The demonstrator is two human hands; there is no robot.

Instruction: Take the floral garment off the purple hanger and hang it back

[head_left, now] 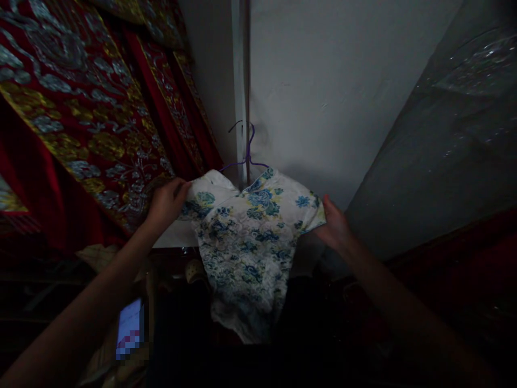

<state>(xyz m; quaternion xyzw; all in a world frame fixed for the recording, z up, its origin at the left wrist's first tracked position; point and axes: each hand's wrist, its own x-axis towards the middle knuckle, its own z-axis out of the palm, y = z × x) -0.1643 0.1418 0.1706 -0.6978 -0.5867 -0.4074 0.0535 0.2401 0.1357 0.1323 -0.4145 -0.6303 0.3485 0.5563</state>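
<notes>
A white short-sleeved top with blue, green and yellow flowers (250, 242) hangs spread out in front of me on a purple wire hanger (249, 148). The hanger's hook rises above the neckline, against a pale vertical strip on the wall. With fingers pinched, my left hand (167, 202) grips the sleeve on the left side. At the opposite sleeve, my right hand (334, 223) holds the edge, thumb in front and fingers behind the cloth. The lower hem fades into shadow.
Red costumes with gold and silver embroidery (100, 118) hang at the left. A grey wall (323, 81) stands ahead, with a shiny transparent plastic cover (452, 129) at the right. Below left are a lit phone screen (130, 326) and a light-coloured clog (194, 271).
</notes>
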